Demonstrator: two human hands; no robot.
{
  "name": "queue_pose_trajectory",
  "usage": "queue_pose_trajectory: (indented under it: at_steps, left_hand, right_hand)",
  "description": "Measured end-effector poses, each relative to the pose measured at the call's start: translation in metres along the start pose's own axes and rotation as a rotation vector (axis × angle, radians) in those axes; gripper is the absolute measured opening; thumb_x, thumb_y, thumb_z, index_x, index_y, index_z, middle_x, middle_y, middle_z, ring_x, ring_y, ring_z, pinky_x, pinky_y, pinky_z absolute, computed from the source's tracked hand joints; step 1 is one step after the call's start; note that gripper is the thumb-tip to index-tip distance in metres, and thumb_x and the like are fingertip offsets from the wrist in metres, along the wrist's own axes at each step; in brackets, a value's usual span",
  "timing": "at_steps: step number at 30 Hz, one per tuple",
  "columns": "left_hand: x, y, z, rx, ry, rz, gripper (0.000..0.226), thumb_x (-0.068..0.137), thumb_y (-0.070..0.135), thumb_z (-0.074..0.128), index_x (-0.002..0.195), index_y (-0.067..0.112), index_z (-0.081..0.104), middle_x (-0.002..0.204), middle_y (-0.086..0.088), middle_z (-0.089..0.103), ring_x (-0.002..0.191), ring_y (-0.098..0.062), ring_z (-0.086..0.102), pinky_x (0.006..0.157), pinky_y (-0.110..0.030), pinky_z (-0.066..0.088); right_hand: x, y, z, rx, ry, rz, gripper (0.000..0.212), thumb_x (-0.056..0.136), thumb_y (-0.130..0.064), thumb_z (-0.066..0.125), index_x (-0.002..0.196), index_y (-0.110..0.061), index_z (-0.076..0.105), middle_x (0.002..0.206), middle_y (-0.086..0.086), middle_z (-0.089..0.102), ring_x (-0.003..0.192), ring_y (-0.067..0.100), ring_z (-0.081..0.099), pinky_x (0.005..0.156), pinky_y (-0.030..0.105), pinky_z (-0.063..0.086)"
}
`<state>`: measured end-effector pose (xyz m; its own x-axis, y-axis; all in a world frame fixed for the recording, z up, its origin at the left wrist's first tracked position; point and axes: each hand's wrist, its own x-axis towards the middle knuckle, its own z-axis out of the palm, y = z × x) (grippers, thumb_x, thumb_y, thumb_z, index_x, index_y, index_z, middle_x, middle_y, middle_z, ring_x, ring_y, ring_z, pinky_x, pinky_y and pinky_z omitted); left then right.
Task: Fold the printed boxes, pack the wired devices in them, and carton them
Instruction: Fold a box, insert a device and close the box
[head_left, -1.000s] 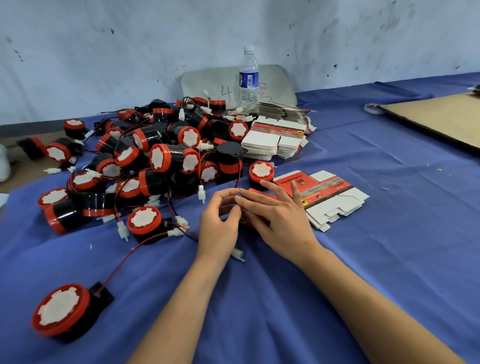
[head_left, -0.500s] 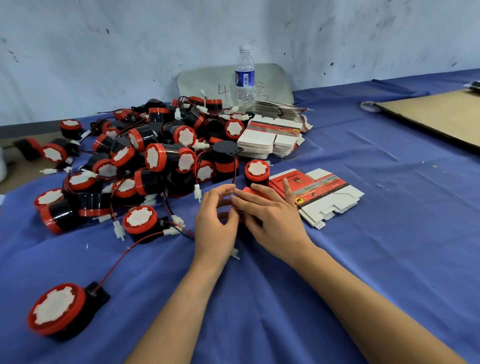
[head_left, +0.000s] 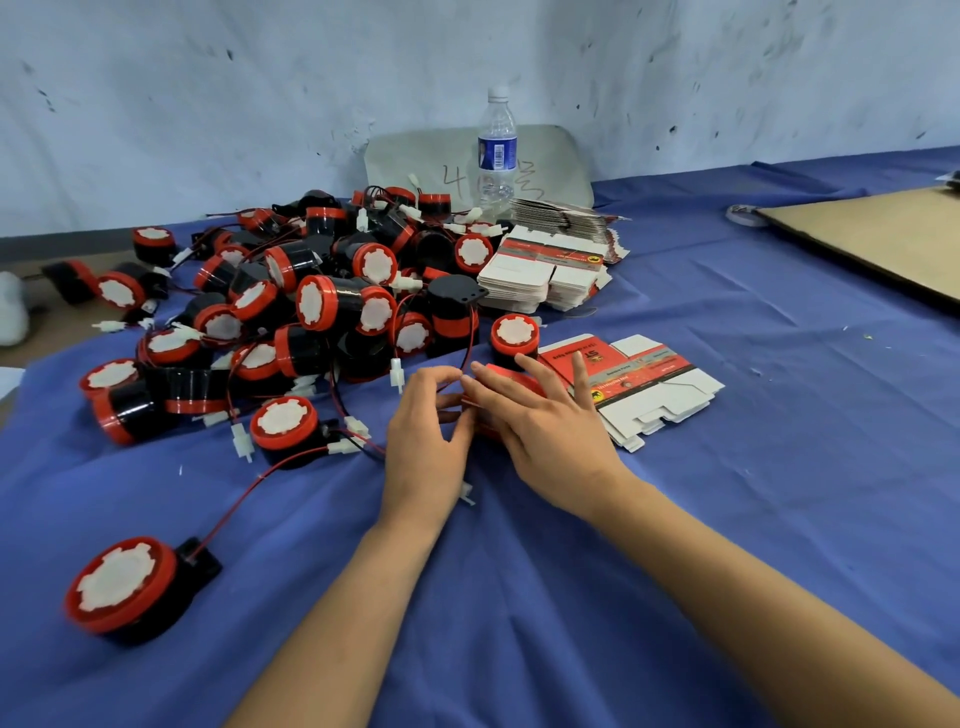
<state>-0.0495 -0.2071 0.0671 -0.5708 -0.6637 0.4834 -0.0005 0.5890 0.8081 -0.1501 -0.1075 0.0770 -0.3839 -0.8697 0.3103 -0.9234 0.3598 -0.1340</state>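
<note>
A small red printed box (head_left: 511, 378) lies on the blue cloth, mostly hidden under my hands. My right hand (head_left: 545, 423) rests on top of it with fingers spread and fairly straight. My left hand (head_left: 423, 434) has curled fingers and thumb pinching the box's left end. A red and black wire runs past my left fingertips. One wired device (head_left: 514, 336) stands upright just behind the box. Flat box blanks (head_left: 654, 387) lie right of my right hand. A big pile of red and black wired devices (head_left: 322, 306) fills the left.
A stack of flat blanks (head_left: 545, 270) sits behind the pile, beside a water bottle (head_left: 497, 150). A lone device (head_left: 124, 587) lies near the front left. A brown cardboard sheet (head_left: 878, 234) and a tape roll (head_left: 743, 214) are at the far right.
Both hands have stayed on the box, with my left fingers shifting slightly at its end. The view has drifted a little.
</note>
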Motion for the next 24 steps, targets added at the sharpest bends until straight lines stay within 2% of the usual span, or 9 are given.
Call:
queue_pose_trajectory:
  at_steps: [3,7,10,12,14,16,17,21,24]
  left_hand:
    - [-0.001,-0.001,0.0,0.034,-0.006,0.012,0.037,0.086,-0.006,0.064,0.101,0.027,0.055,0.098,0.016,0.058,0.089,0.014,0.058,0.075,-0.003,0.045]
    - [0.001,-0.004,0.0,0.094,-0.015,0.085,0.025,0.083,-0.009,0.064,0.099,0.011,0.066,0.101,0.005,0.062,0.086,-0.002,0.062,0.08,-0.009,0.047]
    - [0.004,-0.005,0.0,0.157,-0.02,0.161,0.019,0.082,-0.01,0.065,0.094,0.005,0.068,0.102,0.004,0.062,0.09,-0.008,0.061,0.083,-0.018,0.05]
    - [0.003,-0.005,0.001,0.188,-0.021,0.185,0.016,0.083,-0.008,0.065,0.092,0.005,0.068,0.104,0.002,0.064,0.092,-0.009,0.061,0.083,-0.017,0.048]
    - [0.003,-0.005,0.001,0.199,-0.02,0.198,0.015,0.083,-0.007,0.066,0.09,0.005,0.069,0.107,0.001,0.066,0.093,-0.007,0.06,0.083,-0.01,0.045]
    - [0.003,-0.004,0.001,0.188,-0.01,0.196,0.012,0.083,-0.006,0.067,0.088,0.005,0.069,0.108,0.0,0.068,0.096,-0.005,0.059,0.083,-0.009,0.044]
    - [0.003,-0.004,0.001,0.185,-0.005,0.195,0.011,0.084,-0.004,0.067,0.088,0.005,0.07,0.108,-0.001,0.069,0.096,-0.007,0.06,0.083,-0.011,0.046]
    - [0.003,-0.002,0.002,0.235,0.006,0.187,0.014,0.085,-0.001,0.068,0.095,0.008,0.073,0.104,-0.002,0.072,0.092,-0.021,0.066,0.082,-0.034,0.053]
    - [0.003,-0.002,0.002,0.224,0.006,0.172,0.019,0.085,-0.001,0.067,0.099,0.01,0.073,0.102,0.0,0.072,0.091,-0.021,0.065,0.081,-0.037,0.054]
  right_hand:
    - [-0.003,-0.001,0.005,0.067,0.115,-0.043,0.048,0.1,-0.02,0.043,0.146,-0.032,0.038,0.152,-0.013,0.036,0.142,0.024,0.031,0.117,0.057,-0.002]
    - [-0.006,0.006,0.008,0.399,0.29,-0.007,0.029,0.092,-0.013,0.062,0.121,-0.015,0.066,0.133,0.002,0.06,0.128,0.025,0.051,0.117,0.054,0.006]
    - [-0.006,0.014,0.011,0.455,0.367,0.01,0.02,0.085,-0.003,0.07,0.104,-0.007,0.072,0.12,0.007,0.066,0.118,0.031,0.057,0.107,0.057,0.034]
    - [-0.005,0.016,0.013,0.484,0.399,-0.019,0.017,0.083,0.002,0.07,0.099,-0.002,0.072,0.114,0.01,0.068,0.114,0.032,0.06,0.097,0.049,0.048]
    - [-0.004,0.017,0.015,0.499,0.42,-0.028,0.016,0.082,0.003,0.069,0.097,-0.002,0.073,0.112,0.011,0.07,0.113,0.03,0.062,0.095,0.045,0.05]
    - [-0.003,0.016,0.016,0.509,0.426,-0.016,0.016,0.082,0.003,0.069,0.097,-0.003,0.074,0.111,0.009,0.071,0.113,0.028,0.063,0.096,0.048,0.049]
    - [-0.003,0.016,0.017,0.511,0.425,-0.003,0.016,0.083,0.003,0.07,0.096,-0.004,0.074,0.111,0.008,0.071,0.113,0.027,0.063,0.099,0.051,0.047]
    - [-0.003,0.015,0.015,0.485,0.417,0.016,0.015,0.083,-0.001,0.069,0.094,-0.008,0.076,0.109,0.004,0.072,0.112,0.025,0.064,0.105,0.055,0.04]
    - [-0.003,0.014,0.015,0.466,0.414,0.029,0.013,0.084,-0.003,0.068,0.093,-0.009,0.075,0.108,0.003,0.073,0.111,0.025,0.065,0.102,0.057,0.042]
